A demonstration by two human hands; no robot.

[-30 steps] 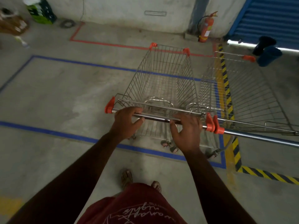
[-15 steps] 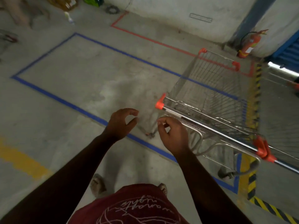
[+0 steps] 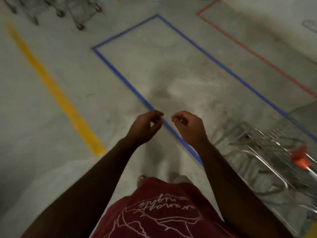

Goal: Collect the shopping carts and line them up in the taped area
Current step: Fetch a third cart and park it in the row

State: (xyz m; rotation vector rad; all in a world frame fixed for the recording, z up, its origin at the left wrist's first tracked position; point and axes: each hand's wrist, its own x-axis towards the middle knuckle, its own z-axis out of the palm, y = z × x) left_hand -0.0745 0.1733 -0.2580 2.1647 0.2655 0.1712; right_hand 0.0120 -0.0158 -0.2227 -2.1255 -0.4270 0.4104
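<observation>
A blue tape rectangle (image 3: 120,75) marks an area on the concrete floor, running from the middle of the view to the right. A wire shopping cart (image 3: 267,152) with an orange handle cap stands blurred at the lower right, its front inside the blue tape. My left hand (image 3: 145,126) and my right hand (image 3: 188,126) hang in front of me with loosely curled fingers, holding nothing, both apart from the cart. More carts (image 3: 77,12) show only their wheels and lower frames at the top left.
A yellow painted line (image 3: 51,86) crosses the floor on the left. Red tape (image 3: 257,54) runs beyond the blue rectangle at the upper right. My feet and red shirt fill the bottom of the view.
Both hands have let go of the cart's handle bar. The view has swung left, so the cart now sits at the lower right and other carts appear at the top left.
</observation>
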